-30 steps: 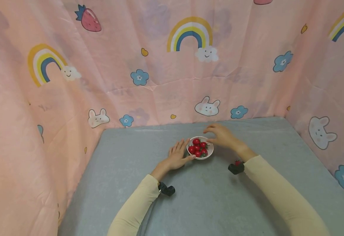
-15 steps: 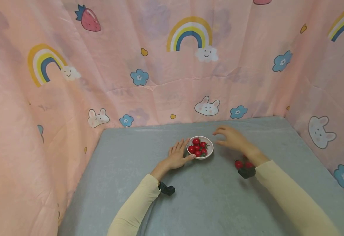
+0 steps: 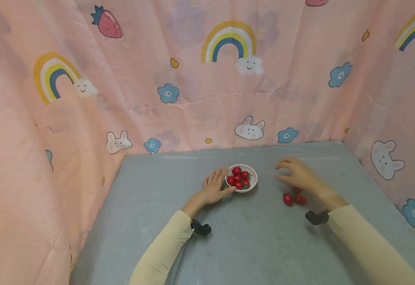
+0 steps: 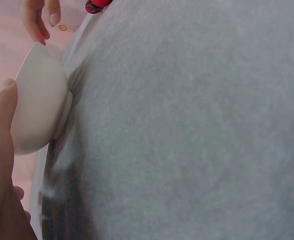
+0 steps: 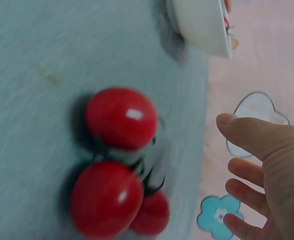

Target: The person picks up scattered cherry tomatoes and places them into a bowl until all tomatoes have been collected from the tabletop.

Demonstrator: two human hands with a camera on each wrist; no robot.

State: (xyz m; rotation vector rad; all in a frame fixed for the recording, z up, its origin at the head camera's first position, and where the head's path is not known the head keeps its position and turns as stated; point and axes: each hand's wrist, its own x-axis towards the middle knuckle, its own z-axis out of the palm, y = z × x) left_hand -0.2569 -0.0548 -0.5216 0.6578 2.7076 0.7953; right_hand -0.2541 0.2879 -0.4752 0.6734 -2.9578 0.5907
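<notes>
A small white bowl with several red cherry tomatoes in it stands toward the back of the table. My left hand rests along its left side, fingers straight and thumb at the near rim; the bowl's outer wall shows beside that thumb in the left wrist view. Right of the bowl, my right hand hovers with nothing in it, fingers loosely bent and apart. Three loose tomatoes lie under and in front of it: one nearest the bowl, a second, and a third partly hidden.
A grey cloth covers the table. Pink printed curtain hangs along the back and both sides. A black wrist camera is strapped to each forearm, the left one low over the cloth.
My right hand has moved right, away from the bowl to above the loose tomatoes, which its wrist camera had been hiding. The left hand and the bowl have stayed put.
</notes>
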